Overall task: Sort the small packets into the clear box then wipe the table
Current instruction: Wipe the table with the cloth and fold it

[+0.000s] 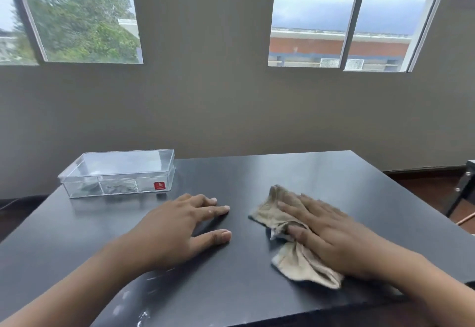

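Note:
A clear plastic box (164, 172) with a red label stands at the back left of the dark table (295, 172), lid on, with small grey packets (117, 187) inside. My right hand (331, 234) lies flat on a crumpled beige cloth (272, 213) at the table's right, fingers spread over it and pressing it down. To the left of the cloth my left hand (180, 226) rests palm down on the bare tabletop, fingers apart, holding nothing.
White scuff marks (142, 316) show near the table's front edge. A wall with two windows rises behind the table. A black metal frame (462, 188) stands off the table's right side.

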`<control>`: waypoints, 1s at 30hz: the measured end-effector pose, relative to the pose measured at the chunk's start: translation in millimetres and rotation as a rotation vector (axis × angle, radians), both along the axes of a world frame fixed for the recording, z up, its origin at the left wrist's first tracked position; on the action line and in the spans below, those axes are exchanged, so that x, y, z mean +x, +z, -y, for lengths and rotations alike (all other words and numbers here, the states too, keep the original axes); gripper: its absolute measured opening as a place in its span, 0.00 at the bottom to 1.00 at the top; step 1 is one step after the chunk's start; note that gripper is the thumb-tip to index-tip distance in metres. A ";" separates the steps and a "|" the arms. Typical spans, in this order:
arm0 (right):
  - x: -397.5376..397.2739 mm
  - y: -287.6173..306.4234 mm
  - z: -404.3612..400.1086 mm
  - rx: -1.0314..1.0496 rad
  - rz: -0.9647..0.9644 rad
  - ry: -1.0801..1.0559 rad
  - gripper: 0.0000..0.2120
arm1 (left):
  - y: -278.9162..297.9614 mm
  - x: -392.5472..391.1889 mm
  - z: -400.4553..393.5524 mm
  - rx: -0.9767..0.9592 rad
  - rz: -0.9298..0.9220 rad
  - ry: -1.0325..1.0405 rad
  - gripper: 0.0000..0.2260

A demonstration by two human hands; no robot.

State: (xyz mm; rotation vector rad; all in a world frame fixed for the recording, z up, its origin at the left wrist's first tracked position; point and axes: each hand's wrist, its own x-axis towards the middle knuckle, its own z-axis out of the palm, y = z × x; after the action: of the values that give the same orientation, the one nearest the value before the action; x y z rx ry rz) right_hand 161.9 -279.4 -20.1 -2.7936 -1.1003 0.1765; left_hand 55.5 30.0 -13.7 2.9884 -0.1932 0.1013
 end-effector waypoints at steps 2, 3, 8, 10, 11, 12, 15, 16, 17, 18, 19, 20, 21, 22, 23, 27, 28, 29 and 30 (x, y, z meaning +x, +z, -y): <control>29.4 -2.1 -7.1 0.004 0.042 -0.157 0.37 | -0.2 -4.0 -4.8 -0.034 0.005 0.003 0.30; 35.8 -4.6 -13.4 -0.012 0.058 -0.226 0.36 | -0.1 -6.3 -6.9 -0.051 0.010 0.007 0.29; -35.1 -8.3 -51.7 0.004 0.073 -0.063 0.39 | -5.2 -17.8 -20.8 -0.099 0.028 0.005 0.27; -59.7 -6.4 -51.2 0.003 0.033 0.047 0.38 | -7.8 -21.5 -26.4 -0.108 0.035 0.003 0.27; -58.5 -4.5 -46.8 -0.012 0.008 0.076 0.35 | -8.2 -22.9 -28.0 -0.113 0.041 0.001 0.27; -49.4 -3.4 -41.9 -0.018 -0.017 0.088 0.33 | -8.4 -24.3 -29.4 -0.119 0.045 0.001 0.26; -4.6 -0.8 -35.9 0.024 0.012 -0.014 0.36 | -9.3 -28.4 -33.2 -0.148 0.062 0.006 0.25; 6.8 0.3 -38.6 0.033 0.032 -0.114 0.37 | -9.9 -29.3 -33.5 -0.157 0.072 0.007 0.25; 13.7 -0.9 -43.3 0.034 0.043 -0.199 0.38 | -10.8 -30.0 -33.2 -0.164 0.086 0.010 0.24; 14.0 -3.2 -49.8 0.021 0.064 -0.229 0.41 | -12.0 -31.2 -33.0 -0.172 0.099 0.017 0.24; 7.7 -3.4 -58.4 0.033 0.086 -0.212 0.45 | -13.0 -32.7 -32.8 -0.180 0.109 0.025 0.24; -7.8 -6.6 -67.3 0.026 0.093 -0.172 0.47 | -14.0 -33.9 -33.0 -0.188 0.116 0.030 0.24; -28.2 -8.2 -74.0 0.035 0.100 -0.100 0.46 | -15.0 -34.6 -32.9 -0.196 0.123 0.031 0.24; -47.9 -10.9 -76.8 0.069 0.124 -0.017 0.42 | -15.5 -34.7 -33.2 -0.201 0.129 0.030 0.24; -62.4 -12.1 -76.2 0.111 0.167 0.075 0.37 | -15.4 -34.5 -33.5 -0.205 0.134 0.029 0.24; -42.5 -5.3 -60.6 0.051 0.010 0.136 0.27 | -13.7 -37.4 -38.4 -0.246 0.142 0.027 0.24; -27.3 -4.3 -58.4 0.047 0.018 0.077 0.29 | -14.3 -39.1 -40.7 -0.264 0.146 0.025 0.22; -15.0 -0.7 -59.0 0.056 0.027 -0.015 0.35 | -14.8 -41.3 -43.0 -0.283 0.153 0.024 0.21; -7.5 -3.8 -63.3 0.046 0.053 -0.100 0.41 | -15.8 -43.7 -45.5 -0.303 0.162 0.030 0.20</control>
State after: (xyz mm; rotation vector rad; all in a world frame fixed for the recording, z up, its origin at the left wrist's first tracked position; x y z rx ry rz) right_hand 154.4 -216.0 -23.9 -2.8192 -0.9597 0.0670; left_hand 11.7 75.5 -29.6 2.6815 -0.1373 0.3442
